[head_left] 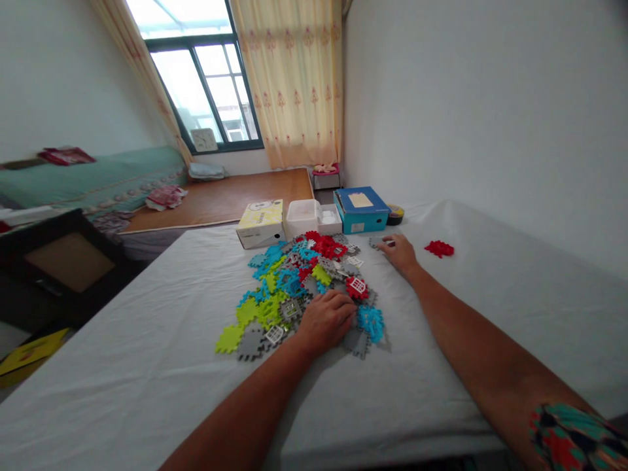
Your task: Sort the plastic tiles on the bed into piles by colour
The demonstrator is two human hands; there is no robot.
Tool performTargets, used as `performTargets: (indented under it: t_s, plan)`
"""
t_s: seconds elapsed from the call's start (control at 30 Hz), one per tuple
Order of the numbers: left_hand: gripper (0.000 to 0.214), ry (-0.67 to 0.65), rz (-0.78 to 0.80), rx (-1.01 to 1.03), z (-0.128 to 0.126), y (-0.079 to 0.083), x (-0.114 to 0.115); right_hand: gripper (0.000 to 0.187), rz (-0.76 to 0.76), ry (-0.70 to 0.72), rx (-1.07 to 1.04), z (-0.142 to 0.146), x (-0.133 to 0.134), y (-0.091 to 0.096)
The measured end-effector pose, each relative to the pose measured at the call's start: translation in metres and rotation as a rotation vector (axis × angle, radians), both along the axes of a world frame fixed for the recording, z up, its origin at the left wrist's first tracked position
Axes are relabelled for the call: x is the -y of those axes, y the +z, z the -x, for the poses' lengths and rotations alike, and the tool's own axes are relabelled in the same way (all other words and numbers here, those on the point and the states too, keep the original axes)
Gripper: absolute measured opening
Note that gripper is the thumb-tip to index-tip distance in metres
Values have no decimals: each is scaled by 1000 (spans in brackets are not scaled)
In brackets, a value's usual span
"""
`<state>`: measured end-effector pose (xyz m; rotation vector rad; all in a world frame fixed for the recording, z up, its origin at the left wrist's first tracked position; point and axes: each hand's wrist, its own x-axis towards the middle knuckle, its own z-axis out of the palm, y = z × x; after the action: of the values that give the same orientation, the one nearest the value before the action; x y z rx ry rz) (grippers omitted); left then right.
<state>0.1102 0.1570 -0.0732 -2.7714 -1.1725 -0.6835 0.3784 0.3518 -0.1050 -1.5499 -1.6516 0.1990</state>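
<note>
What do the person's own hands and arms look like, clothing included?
The left hand and right hand are ungloved, with bare forearms and no watch visible. A right sleeve shows, patterned teal, red and dark; no left sleeve is in view.

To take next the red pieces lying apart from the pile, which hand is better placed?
The right hand, probably: it is nearer the red pieces, though it touches a gray piece. The left hand lies on the pile, farther away.
</note>
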Motion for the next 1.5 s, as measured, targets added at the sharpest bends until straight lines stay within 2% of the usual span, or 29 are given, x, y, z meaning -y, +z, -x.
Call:
performTargets:
  t_s: [0.07,0.23,0.33,0.43,0.53,0.6,0.67,0.77,0.83,0.93,1.03,1.1,1.17,1.27,1.33,1.4,1.5]
  plan:
    - [25,80,-61,91,2,3,-1,37,0,134,-34,13,8,10]
    - [35,403,-198,238,16,11,-9,38,198,703,-55,48,35,30]
    - [38,496,-158,226,23,12,-14,37,254,822,-18,58,46,34]
    - [31,484,-96,182,26,10,-17,37,258,823,-9,59,47,35]
    - [28,460,-88,165,27,6,-17,38,194,741,9,56,40,32]
    - [26,442,-101,159,25,4,-16,38,126,590,10,50,32,29]
    - [25,427,-132,153,23,7,-14,39,61,373,-8,38,23,25]
    - [26,474,-231,185,31,24,-14,40,4,97,-40,9,10,14]
    - [28,567,-287,248,54,40,-20,40,-8,-11,-53,-11,2,5]
    - [32,747,-244,343,116,55,-38,43,9,-118,-52,-34,-6,-8]
    - [40,923,-1,314,187,44,-56,43,73,-165,9,-41,-8,-14]
    - [45,970,202,241,220,24,-63,41,113,-156,82,-39,-7,-16]
    - [46,904,310,183,236,2,-66,41,136,-123,153,-35,-4,-17]
    - [51,763,289,148,235,-23,-67,45,90,-125,180,-26,3,-11]
    - [57,680,277,172,227,-29,-66,39,8,-67,131,-13,9,0]
    - [61,628,287,193,223,-29,-67,31,-32,139,52,7,20,17]
    - [62,622,301,213,223,-27,-69,35,76,582,-20,49,43,42]
